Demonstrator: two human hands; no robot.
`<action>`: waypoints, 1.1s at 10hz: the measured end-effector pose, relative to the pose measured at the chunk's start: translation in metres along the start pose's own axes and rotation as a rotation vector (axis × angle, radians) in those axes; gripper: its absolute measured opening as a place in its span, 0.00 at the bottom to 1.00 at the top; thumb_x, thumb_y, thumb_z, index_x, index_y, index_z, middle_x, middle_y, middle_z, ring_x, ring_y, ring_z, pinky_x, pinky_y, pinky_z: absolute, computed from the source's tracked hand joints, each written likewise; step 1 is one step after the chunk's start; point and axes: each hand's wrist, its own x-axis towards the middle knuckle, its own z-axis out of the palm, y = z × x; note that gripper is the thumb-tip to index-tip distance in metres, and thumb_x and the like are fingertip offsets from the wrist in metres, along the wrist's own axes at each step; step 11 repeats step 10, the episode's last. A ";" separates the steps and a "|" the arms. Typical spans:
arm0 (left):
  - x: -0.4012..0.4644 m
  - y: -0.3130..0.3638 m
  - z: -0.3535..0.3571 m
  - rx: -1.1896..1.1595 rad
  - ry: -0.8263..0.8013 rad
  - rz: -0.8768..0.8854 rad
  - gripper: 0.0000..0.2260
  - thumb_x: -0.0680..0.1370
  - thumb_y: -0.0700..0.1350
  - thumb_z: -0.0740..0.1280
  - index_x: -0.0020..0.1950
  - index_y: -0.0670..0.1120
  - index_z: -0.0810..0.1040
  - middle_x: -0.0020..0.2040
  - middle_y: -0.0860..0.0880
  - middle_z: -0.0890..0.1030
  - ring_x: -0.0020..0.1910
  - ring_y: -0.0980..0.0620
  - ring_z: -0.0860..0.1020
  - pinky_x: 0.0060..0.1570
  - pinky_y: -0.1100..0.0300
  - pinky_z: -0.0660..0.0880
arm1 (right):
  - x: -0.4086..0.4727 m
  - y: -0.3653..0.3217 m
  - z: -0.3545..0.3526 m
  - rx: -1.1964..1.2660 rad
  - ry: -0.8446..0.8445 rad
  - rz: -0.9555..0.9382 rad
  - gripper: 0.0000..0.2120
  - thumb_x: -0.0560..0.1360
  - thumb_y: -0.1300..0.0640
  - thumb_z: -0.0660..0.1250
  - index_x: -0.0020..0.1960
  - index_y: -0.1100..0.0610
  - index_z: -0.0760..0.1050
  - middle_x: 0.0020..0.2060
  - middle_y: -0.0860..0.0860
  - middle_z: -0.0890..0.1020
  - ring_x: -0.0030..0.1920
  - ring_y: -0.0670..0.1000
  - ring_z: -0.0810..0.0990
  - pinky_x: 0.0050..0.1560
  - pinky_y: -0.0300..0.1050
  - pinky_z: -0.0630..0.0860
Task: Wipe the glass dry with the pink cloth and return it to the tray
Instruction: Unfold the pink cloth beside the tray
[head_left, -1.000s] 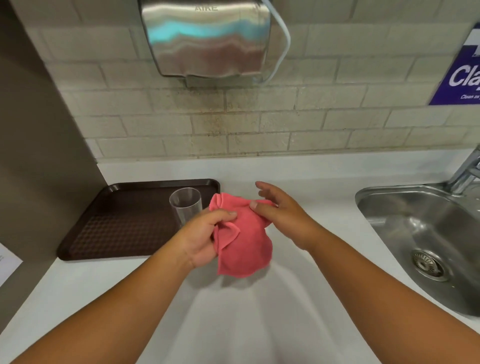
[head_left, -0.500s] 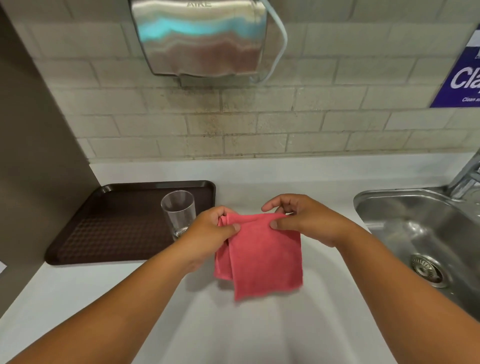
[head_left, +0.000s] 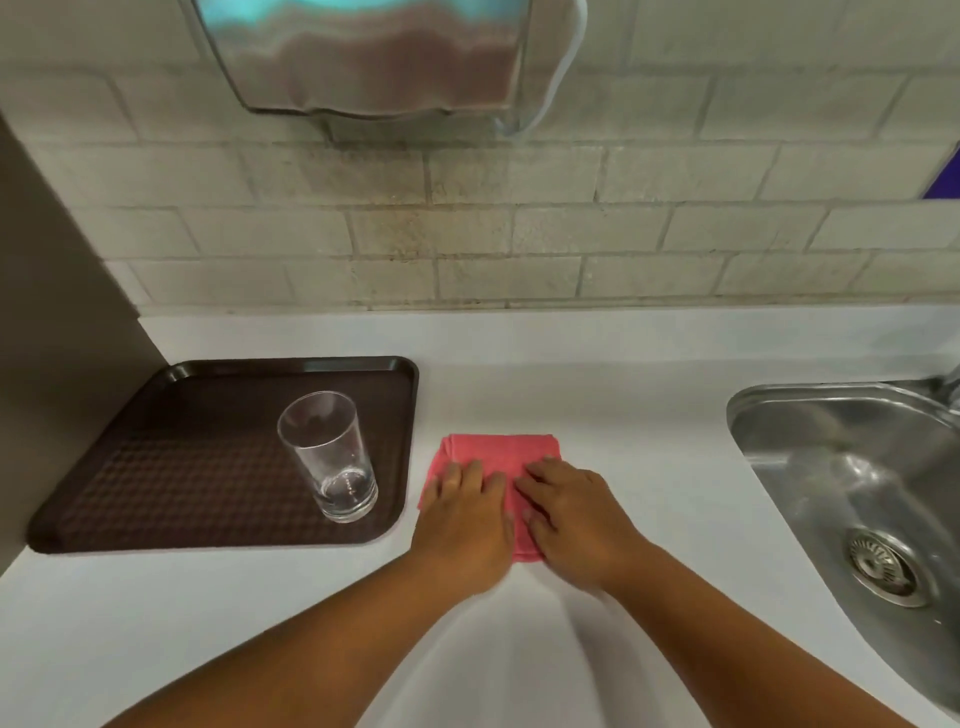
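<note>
A clear glass (head_left: 330, 457) stands upright on the dark brown tray (head_left: 171, 467), near the tray's right edge. The pink cloth (head_left: 501, 453) lies folded flat on the white counter just right of the tray. My left hand (head_left: 465, 525) and my right hand (head_left: 571, 519) rest palm-down on the cloth's near half, fingers spread and pressing on it. Neither hand touches the glass.
A steel sink (head_left: 852, 499) with a drain strainer (head_left: 885, 566) sits at the right. A metal hand dryer (head_left: 363, 57) hangs on the tiled wall above. A dark panel (head_left: 57, 312) bounds the counter on the left.
The cloth, held up between both hands a moment ago, has been laid down folded on the counter. Both hands now press flat on it. The glass has stayed on the tray.
</note>
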 end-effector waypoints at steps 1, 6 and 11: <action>0.012 -0.001 0.001 -0.022 0.024 -0.027 0.26 0.88 0.54 0.50 0.86 0.49 0.61 0.86 0.44 0.62 0.87 0.37 0.54 0.86 0.41 0.47 | 0.017 0.002 0.007 -0.046 -0.036 0.020 0.26 0.84 0.48 0.54 0.80 0.50 0.69 0.79 0.51 0.72 0.81 0.56 0.66 0.77 0.54 0.63; 0.145 -0.020 -0.033 0.042 -0.007 -0.107 0.43 0.84 0.51 0.68 0.89 0.44 0.44 0.90 0.40 0.44 0.88 0.34 0.41 0.86 0.40 0.42 | 0.150 0.026 -0.005 -0.108 -0.143 0.163 0.34 0.85 0.43 0.57 0.87 0.49 0.51 0.87 0.51 0.53 0.87 0.61 0.47 0.84 0.62 0.50; 0.122 -0.022 -0.044 -0.050 0.060 -0.106 0.36 0.85 0.49 0.65 0.89 0.45 0.52 0.89 0.38 0.53 0.88 0.35 0.51 0.86 0.42 0.49 | 0.136 0.013 -0.028 0.005 -0.076 0.141 0.28 0.83 0.50 0.57 0.83 0.47 0.61 0.85 0.51 0.61 0.86 0.58 0.55 0.83 0.58 0.56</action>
